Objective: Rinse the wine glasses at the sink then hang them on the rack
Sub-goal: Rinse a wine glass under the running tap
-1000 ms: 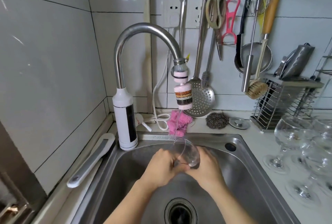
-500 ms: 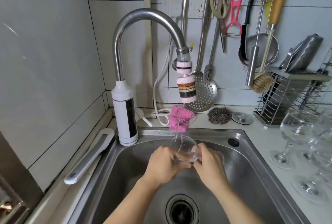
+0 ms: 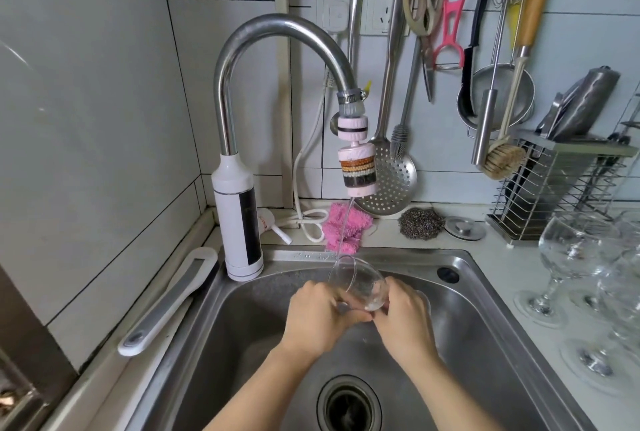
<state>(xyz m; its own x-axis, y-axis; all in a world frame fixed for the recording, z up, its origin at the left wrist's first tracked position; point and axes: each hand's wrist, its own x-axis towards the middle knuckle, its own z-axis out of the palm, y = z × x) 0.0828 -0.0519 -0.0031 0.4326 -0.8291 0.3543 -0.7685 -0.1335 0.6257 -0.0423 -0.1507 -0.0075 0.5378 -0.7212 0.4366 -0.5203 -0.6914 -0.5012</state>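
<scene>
Glass: I see the wine glass (image 3: pixel 358 287) held over the sink (image 3: pixel 485 309), tilted, its mouth turned up and back toward the tap (image 3: pixel 277 29); its stem and foot are hidden behind the hands.
Water: a thin stream (image 3: pixel 343 233) runs from the filter (image 3: pixel 356 167) on the spout; it meets the glass at the rim.
Left hand: my view has the left hand (image 3: pixel 320 320) at the near left of the bowl; its fingers are curled, gripping the glass.
Right hand: the right hand (image 3: pixel 403 321) is on the bowl's right side; fingers wrapped against the glass, thumb close to the left hand.
Other glasses: several more wine glasses (image 3: pixel 575 250) stand upright on the counter right of the sink, close together.
Behind the sink: a pink cloth (image 3: pixel 346 226) lies on the ledge; a steel scourer (image 3: pixel 420 223) sits just right of it.
Wall: a slotted skimmer (image 3: pixel 391 181) hangs behind the filter.
Drain: I see the drain (image 3: pixel 349 406) below the forearms.
</scene>
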